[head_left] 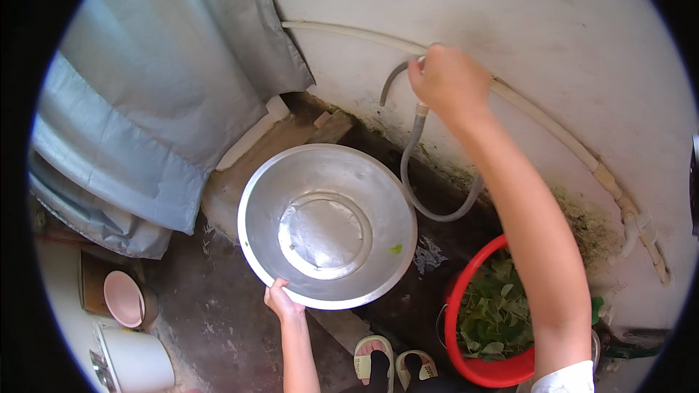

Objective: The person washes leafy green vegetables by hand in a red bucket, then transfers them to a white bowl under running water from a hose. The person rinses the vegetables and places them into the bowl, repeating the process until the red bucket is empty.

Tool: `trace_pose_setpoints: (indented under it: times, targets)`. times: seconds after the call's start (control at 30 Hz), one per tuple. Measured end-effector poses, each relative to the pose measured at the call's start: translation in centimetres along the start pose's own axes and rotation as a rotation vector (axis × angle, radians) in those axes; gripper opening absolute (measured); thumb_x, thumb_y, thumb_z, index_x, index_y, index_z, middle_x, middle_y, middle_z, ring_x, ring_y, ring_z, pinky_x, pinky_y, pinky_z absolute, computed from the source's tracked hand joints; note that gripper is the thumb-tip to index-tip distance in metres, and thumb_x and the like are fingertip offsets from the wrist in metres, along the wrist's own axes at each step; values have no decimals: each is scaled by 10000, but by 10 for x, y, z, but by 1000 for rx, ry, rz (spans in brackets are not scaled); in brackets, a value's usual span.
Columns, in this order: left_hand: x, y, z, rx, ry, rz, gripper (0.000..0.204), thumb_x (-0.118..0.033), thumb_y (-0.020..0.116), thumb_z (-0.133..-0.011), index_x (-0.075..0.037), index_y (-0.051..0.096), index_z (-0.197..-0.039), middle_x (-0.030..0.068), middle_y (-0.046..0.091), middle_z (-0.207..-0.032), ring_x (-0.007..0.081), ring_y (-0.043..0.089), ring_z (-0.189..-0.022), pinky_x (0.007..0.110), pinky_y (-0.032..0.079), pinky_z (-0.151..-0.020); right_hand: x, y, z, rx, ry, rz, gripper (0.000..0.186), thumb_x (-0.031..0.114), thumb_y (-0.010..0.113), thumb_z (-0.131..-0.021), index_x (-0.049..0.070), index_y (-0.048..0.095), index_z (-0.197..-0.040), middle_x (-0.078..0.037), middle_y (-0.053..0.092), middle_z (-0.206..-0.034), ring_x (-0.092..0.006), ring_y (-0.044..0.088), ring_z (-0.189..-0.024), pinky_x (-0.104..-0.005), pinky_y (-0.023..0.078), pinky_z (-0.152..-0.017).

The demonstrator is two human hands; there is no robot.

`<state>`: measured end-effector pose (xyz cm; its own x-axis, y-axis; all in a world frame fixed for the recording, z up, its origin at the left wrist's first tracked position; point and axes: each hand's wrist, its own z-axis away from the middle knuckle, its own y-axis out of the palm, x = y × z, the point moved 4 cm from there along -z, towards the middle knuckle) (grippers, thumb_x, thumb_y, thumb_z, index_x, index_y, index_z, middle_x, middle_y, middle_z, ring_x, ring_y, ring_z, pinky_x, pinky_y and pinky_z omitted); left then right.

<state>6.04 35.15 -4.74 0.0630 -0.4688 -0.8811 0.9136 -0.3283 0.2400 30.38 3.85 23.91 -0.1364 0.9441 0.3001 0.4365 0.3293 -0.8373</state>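
My left hand [282,298] is closed on the near rim of a wide steel basin [328,225], which has water or shine in its bottom and a small green leaf bit at the right. My right hand [444,84] is raised by the white wall, closed on the upper part of a grey hose [413,142], near its short curved end; exactly what fitting it grips is hidden. The hose hangs in a loop right of the basin. Below my right forearm stands a red bucket [453,316] full of green leaves [488,309].
A grey curtain [145,102] hangs at the left. Below it are a pink bowl [124,295] and a white bucket [138,360]. Pipes [553,131] run along the wall [546,14]. My sandalled feet [371,364] stand on the dark wet floor [196,320].
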Motion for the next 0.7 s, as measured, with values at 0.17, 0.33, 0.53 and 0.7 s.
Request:
trace_pose_setpoints:
  times: [0.17, 0.33, 0.53, 0.7]
  targets:
    - [-1, -8, 1, -23, -60, 1, 347, 56, 454, -574, 98, 527, -911, 147, 544, -893, 268, 545, -799, 372, 446, -700, -23, 16, -6, 131, 59, -25, 328, 256, 509, -756, 27, 618, -963, -174, 622, -827, -281, 602, -780, -348, 471, -695]
    - [5, -5, -3, -15, -78, 28, 346, 65, 450, -578, 97, 532, -913, 142, 548, -897, 263, 550, -799, 364, 449, -708, -82, 22, -18, 32, 62, -312, 526, 418, 571, -746, -27, 560, -1025, -134, 602, -842, -228, 590, -747, -331, 455, -707]
    - [-9, -11, -2, 15, -62, 28, 324, 75, 443, -583, 91, 539, -893, 139, 556, -874, 251, 555, -771, 343, 447, -704, -76, 24, 6, 322, 581, -1038, 533, 498, 587, -753, 11, 585, -967, 46, 365, -570, -58, 334, -487, -201, 306, -494]
    - [-8, -23, -9, 46, -42, -1, 288, 90, 444, -587, 87, 547, -856, 118, 566, -836, 223, 554, -745, 323, 442, -673, -73, -21, 16, 162, 477, -950, 441, 451, 595, -768, 33, 605, -908, 97, 265, -527, -34, 201, -441, -199, 167, -431]
